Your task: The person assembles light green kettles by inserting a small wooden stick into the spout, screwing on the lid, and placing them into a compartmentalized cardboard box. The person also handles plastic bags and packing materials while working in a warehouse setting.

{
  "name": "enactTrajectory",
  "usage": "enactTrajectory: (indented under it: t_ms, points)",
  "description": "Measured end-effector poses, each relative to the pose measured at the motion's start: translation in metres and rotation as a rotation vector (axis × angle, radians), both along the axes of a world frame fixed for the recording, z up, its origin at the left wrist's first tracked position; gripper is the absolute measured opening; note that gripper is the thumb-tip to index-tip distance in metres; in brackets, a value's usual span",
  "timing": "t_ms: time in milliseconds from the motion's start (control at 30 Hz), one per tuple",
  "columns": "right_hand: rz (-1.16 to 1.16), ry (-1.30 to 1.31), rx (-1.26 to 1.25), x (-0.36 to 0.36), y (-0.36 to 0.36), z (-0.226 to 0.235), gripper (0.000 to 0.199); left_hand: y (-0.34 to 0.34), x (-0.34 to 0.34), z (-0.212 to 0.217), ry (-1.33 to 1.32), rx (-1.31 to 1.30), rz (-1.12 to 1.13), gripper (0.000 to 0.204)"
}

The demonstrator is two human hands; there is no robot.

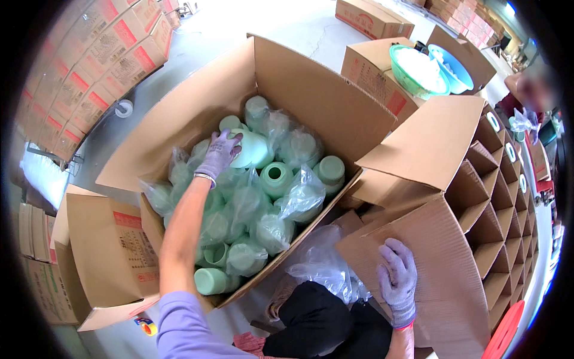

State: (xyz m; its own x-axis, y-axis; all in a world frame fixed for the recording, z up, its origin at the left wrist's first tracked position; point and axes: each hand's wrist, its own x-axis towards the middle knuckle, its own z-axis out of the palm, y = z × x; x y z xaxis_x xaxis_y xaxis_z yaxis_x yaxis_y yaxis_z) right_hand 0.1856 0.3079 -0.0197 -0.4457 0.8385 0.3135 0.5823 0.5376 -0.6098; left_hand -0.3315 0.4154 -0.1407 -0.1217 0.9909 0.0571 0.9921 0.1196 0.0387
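- A left hand in a pale lavender knit glove (220, 152) reaches into a deep, open-topped brown cardboard box (311, 78), its fingers over the near end of a large pale green cylindrical bottle (254, 151) — whether they grip it or only rest on it cannot be told.
- That bottle lies on its side toward the far part of the box, atop other pale green bottles, many of them wrapped in clear plastic bags (302, 194).
- Near the middle of the load, a pale green bottle with a round, dark open mouth (276, 173) faces upward; another pale green bottle (212, 281) lies in the near corner.
- A right hand in a matching lavender glove (397, 281), empty with fingers loosely bent, is at a broad brown corrugated flap (442, 251); contact is unclear.
- The flap belongs to a carton with a grid of brown cardboard dividers (490, 227), where white rings (493, 121) show in several cells.
- Crumpled clear plastic sheeting (323, 263) lies between the two cartons, beside the wearer's dark-trousered legs (317, 317).
- Beyond, a green plastic basin (440, 87) with white contents stands beside a blue plastic basin (466, 76) — both on an open carton.
- At far right, a co-worker in a dark red sleeve (513, 105) is beside clear plastic; printed cartons (89, 72) rise in stacks at left.
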Motion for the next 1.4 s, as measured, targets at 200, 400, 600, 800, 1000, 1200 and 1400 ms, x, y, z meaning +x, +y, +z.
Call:
enactTrajectory:
  t_ms: [200,400,600,800,1000,1200,1400]
  points:
    - [0.021,-0.074,0.060,-0.003,0.005,-0.006,0.035,0.050,0.033,-0.033,0.351,-0.280,-0.281,0.039]
    - [0.040,-0.064,-0.005,-0.001,0.003,-0.001,0.032,0.046,0.051,-0.093,-0.374,0.234,-0.098,0.054]
    - [-0.067,0.086,-0.107,0.001,0.006,-0.001,0.035,-0.008,0.141,-0.105,-0.144,0.028,0.197,0.066]
    - [0.098,0.134,-0.086,0.007,-0.010,0.003,0.038,0.005,0.139,-0.052,-0.068,0.116,0.232,0.071]
    - [0.084,0.330,-0.138,-0.009,-0.048,0.025,0.074,-0.137,0.185,0.212,-0.481,0.590,-0.417,0.089]
    - [0.045,0.775,-0.045,-0.035,-0.101,0.040,0.140,-0.235,0.272,0.314,-0.768,0.457,-1.032,0.087]
    - [-0.140,0.668,0.173,-0.011,-0.163,0.058,0.116,-0.266,0.330,0.303,-0.802,0.669,-1.039,0.092]
